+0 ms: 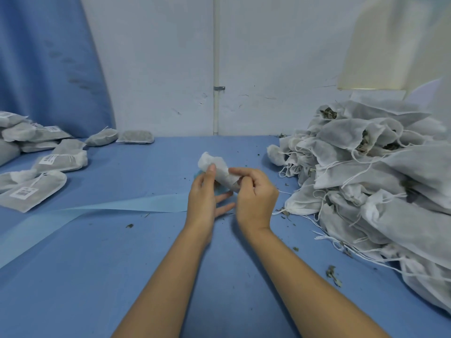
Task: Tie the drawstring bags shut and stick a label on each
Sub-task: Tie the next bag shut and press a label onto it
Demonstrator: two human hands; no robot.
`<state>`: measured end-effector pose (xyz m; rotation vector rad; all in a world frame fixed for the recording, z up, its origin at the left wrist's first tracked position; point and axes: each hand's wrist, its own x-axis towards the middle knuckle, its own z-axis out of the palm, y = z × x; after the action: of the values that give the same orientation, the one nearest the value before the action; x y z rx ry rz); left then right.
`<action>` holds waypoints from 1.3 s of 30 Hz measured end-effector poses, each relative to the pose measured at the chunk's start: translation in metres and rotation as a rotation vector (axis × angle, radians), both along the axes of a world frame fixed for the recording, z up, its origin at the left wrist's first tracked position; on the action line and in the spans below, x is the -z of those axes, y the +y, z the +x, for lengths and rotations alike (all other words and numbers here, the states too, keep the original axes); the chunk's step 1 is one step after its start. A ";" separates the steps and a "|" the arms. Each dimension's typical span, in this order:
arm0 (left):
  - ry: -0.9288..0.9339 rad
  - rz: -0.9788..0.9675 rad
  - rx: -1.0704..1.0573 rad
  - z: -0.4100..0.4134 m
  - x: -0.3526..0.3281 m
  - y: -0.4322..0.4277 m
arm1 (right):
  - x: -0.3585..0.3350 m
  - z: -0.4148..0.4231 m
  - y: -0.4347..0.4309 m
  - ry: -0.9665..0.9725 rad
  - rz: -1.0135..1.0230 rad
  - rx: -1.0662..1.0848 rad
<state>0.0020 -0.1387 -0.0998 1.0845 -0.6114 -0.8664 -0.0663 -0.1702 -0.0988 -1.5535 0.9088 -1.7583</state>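
Observation:
I hold one white drawstring bag above the middle of the blue table. My left hand pinches its near side with thumb up, and a light blue label strip trails from under that hand toward the lower left. My right hand grips the bag's lower right end with curled fingers. A large heap of open, filled white bags with loose strings lies at the right. Flat, tied bags with white labels lie at the left.
Dried herb crumbs are scattered over the table, mostly near the heap. A white wall with a vertical pipe stands behind the table. A blue curtain hangs at the back left.

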 end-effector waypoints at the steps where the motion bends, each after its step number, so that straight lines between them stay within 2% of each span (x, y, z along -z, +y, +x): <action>1: 0.012 -0.001 -0.005 0.000 0.000 0.000 | 0.003 0.000 0.000 0.023 -0.005 -0.014; 3: 0.002 0.007 -0.058 0.000 0.001 0.001 | 0.006 0.000 -0.001 0.059 0.017 -0.085; 5: -0.090 0.038 -0.135 0.000 0.001 0.001 | 0.007 -0.001 0.000 0.064 0.030 -0.145; 9: -0.266 0.033 -0.215 0.000 0.004 0.000 | 0.001 -0.001 -0.004 -0.025 0.044 -0.023; 12: -0.339 -0.003 -0.175 -0.002 0.005 0.002 | 0.001 -0.003 -0.013 0.013 0.255 -0.018; 14: -0.357 -0.033 -0.124 -0.004 0.007 0.002 | 0.004 -0.004 -0.018 0.021 0.416 -0.137; 16: -0.391 -0.028 -0.098 -0.004 0.008 0.003 | 0.005 -0.006 -0.019 -0.045 0.487 -0.265; 20: -0.489 0.021 -0.116 -0.001 0.011 0.004 | 0.002 -0.012 -0.026 -0.158 0.429 -0.177; 25: -0.633 0.046 -0.355 0.004 0.012 0.005 | 0.000 -0.017 -0.029 -0.128 0.221 -0.012; 29: -0.552 -0.026 -0.328 0.001 0.009 0.003 | 0.000 -0.014 -0.025 -0.034 0.053 0.047; 34: -0.444 -0.056 -0.300 -0.005 0.007 0.004 | 0.010 -0.015 -0.027 0.057 0.066 0.000; 39: -0.633 -0.007 -0.226 -0.004 0.009 0.006 | 0.017 -0.015 -0.030 0.162 0.099 -0.025</action>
<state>-0.0016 -0.1332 -0.1090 1.3996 -0.9878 -0.3110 -0.0816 -0.2002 -0.1158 -1.6530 1.0337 -1.5637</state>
